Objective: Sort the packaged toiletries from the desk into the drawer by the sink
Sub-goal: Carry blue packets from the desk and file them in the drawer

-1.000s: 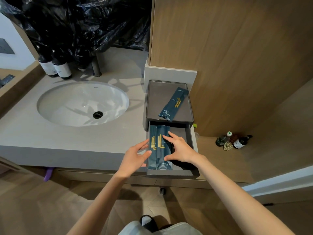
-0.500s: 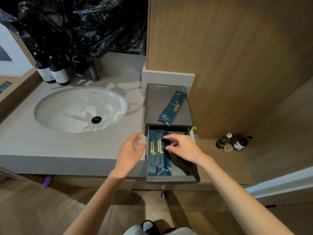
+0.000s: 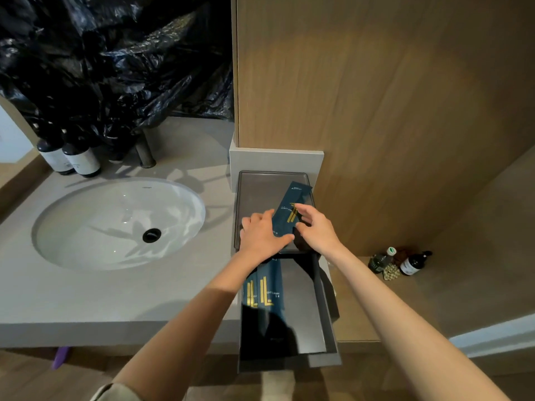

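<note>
A dark blue packet with gold stripes [image 3: 293, 204] lies slanted on the grey top of the drawer box [image 3: 257, 189] right of the sink. My left hand [image 3: 260, 234] rests on the packet's lower end, and my right hand [image 3: 315, 228] touches its right edge with fingers spread. Whether either hand grips it is unclear. Below them the drawer [image 3: 307, 311] is pulled out. Two matching blue packets [image 3: 265, 287] lie side by side along its left side, partly under my left forearm.
A white oval sink [image 3: 115, 224] sits in the grey counter [image 3: 72, 296]. Two dark labelled bottles [image 3: 71, 159] and a tap [image 3: 144, 153] stand behind it under black plastic sheeting. More small bottles [image 3: 402, 261] stand on a low wooden ledge at right. A wooden wall rises behind.
Both hands left the open drawer and moved up onto the packet lying on top of the box. The two packets stay in the drawer.
</note>
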`<state>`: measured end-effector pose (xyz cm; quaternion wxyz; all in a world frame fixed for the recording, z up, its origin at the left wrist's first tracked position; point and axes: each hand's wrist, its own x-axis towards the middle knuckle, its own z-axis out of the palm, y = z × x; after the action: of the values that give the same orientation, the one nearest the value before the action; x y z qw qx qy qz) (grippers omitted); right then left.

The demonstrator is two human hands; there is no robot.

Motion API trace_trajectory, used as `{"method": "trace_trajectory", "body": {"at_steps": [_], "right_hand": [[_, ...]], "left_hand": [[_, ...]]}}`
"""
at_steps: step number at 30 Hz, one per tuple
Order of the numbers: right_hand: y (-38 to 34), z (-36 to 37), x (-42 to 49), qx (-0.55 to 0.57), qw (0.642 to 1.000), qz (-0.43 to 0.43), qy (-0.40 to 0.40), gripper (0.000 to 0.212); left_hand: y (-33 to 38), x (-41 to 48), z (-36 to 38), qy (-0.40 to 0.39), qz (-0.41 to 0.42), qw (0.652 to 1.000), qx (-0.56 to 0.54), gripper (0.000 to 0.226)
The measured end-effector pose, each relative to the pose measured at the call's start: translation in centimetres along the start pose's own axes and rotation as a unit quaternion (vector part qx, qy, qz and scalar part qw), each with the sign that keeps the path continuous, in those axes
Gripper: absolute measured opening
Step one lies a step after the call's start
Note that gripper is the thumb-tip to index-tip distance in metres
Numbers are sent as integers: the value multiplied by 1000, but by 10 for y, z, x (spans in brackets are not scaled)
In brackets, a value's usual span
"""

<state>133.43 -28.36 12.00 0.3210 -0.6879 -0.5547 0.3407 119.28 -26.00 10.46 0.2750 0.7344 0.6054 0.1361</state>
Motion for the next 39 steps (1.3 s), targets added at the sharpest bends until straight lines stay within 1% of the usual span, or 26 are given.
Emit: {"method": "trace_trajectory", "body": {"at_steps": [5,9,14,18,21,23,27,29,32,33,35,37,39], "right_hand": [[9,-2,11,-53,998,-28,-23,50],[19,-2,9,-136,988,-58,-33,51],[20,-2,7,-160,983,-83,-45,53],[17,-3,4,-181,976,-112,-54,55],[14,-4,1,-220,965,-142,-28,59],[9,-6,1,-240,957,-164,-17,62],[-7,-14,-3,-294,931,-217,-18,68],[-16,-20,-6,-335,910,-244,-19,71],[-29,-30,-17,-389,876,-285,-11,73],[-32,-32,-21,-403,864,-302,-7,72],[-38,-35,-32,-422,843,-333,0,62],[-42,-36,-45,-425,835,-349,5,52],[-43,-36,-57,-415,840,-349,8,51]], "left_hand": [[0,-2,14,45,-12,998,39,90],[-7,-2,15,49,-16,998,25,88],[-8,0,9,44,-24,999,-10,86],[-10,-3,1,40,2,998,-46,81],[-14,-4,-10,42,33,997,-57,83],[-15,-4,-18,30,51,996,-67,84],[-19,-16,-41,0,115,990,-88,83],[-20,-24,-54,-10,149,985,-89,81],[-20,-42,-77,-18,189,980,-55,80],[-20,-49,-83,-24,197,979,-50,81],[-21,-62,-93,-46,205,976,-53,81],[-25,-73,-99,-53,217,974,-31,80],[-29,-81,-102,-4,240,970,43,79]]}}
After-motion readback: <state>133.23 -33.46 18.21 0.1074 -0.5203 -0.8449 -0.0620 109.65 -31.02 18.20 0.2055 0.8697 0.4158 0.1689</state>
